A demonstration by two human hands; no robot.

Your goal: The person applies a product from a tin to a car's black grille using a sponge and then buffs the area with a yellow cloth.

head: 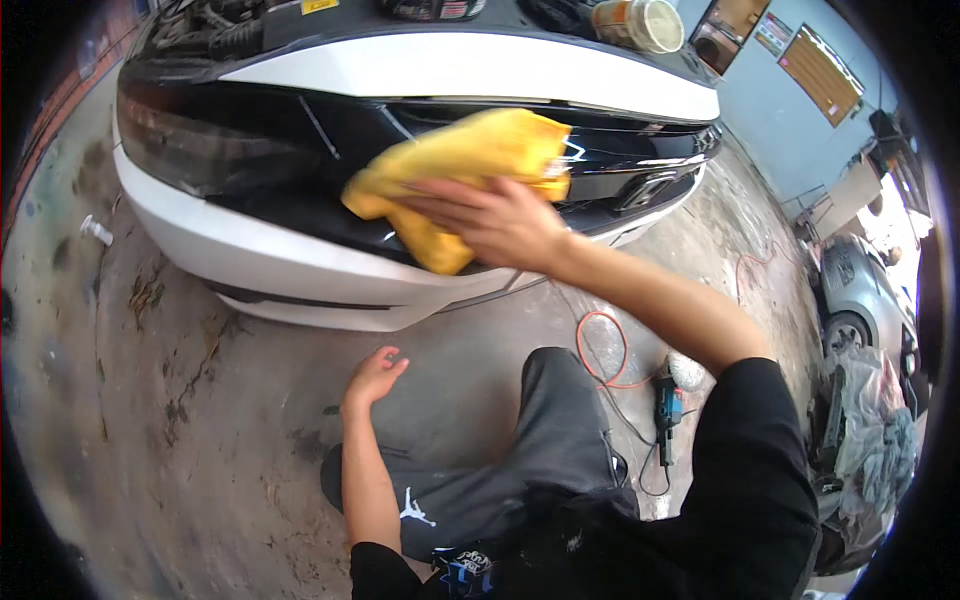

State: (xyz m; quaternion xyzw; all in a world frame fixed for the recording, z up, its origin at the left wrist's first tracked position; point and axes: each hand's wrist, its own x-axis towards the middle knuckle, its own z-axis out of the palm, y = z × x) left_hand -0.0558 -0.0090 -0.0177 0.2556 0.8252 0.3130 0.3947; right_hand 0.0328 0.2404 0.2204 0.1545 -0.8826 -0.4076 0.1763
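Observation:
A blurred yellow cloth [465,161] lies under my right hand [499,221], against the glossy black front panel [345,135] of a white car. The hand's fingers stretch flat over the cloth's lower middle, and whether they grip it cannot be told. Below the white bumper [247,240], my left hand [375,379] hangs above the concrete floor near my knee, fingers apart and slightly curled, holding nothing. Left of the cloth is a dark headlight [210,142]. Part of the black panel is hidden behind the cloth and my right hand.
A blue and black power polisher [667,409] with a white pad lies on the floor by my right side, near its cord and an orange hose [581,337]. A plastic tub [637,22] rests on the car. Plastic sheeting [874,427] and a grey car [859,292] are far right.

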